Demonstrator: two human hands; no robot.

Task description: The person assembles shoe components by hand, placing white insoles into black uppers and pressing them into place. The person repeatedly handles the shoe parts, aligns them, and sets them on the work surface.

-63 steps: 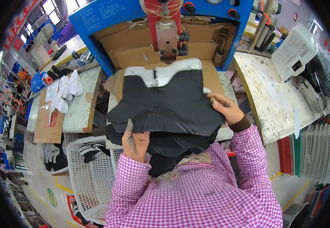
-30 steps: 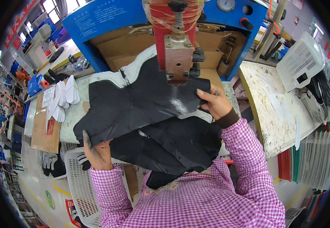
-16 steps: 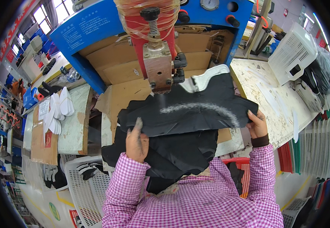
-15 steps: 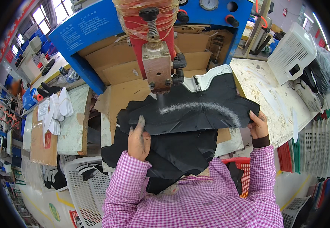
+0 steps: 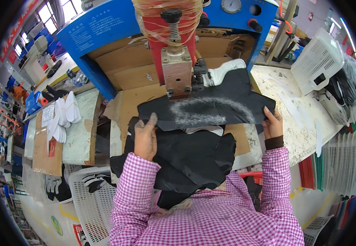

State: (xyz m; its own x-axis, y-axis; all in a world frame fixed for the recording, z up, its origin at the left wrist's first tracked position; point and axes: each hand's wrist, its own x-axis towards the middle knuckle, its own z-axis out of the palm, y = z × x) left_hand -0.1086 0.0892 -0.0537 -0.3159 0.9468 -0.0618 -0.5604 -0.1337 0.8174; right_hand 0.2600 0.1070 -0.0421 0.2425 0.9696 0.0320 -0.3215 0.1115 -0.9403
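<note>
While the background is dominated by a blue machine (image 5: 81, 51), loose black pieces (image 5: 190, 158) are heaped nearest the body, and a white-edged black piece (image 5: 209, 110) is held out just beyond them, beneath the metal head (image 5: 177, 76). Its left side is clamped between thumb and fingers by the left hand (image 5: 146, 138), its right side by the right hand (image 5: 273, 124). Should either pinch be loosened or the piece be allowed to sag, the looping whitish band (image 5: 194, 119) could be smeared or left off line. White printing (image 5: 98, 30) is borne by the machine, a red mark (image 5: 51, 148) by cardboard (image 5: 42, 164)
</note>
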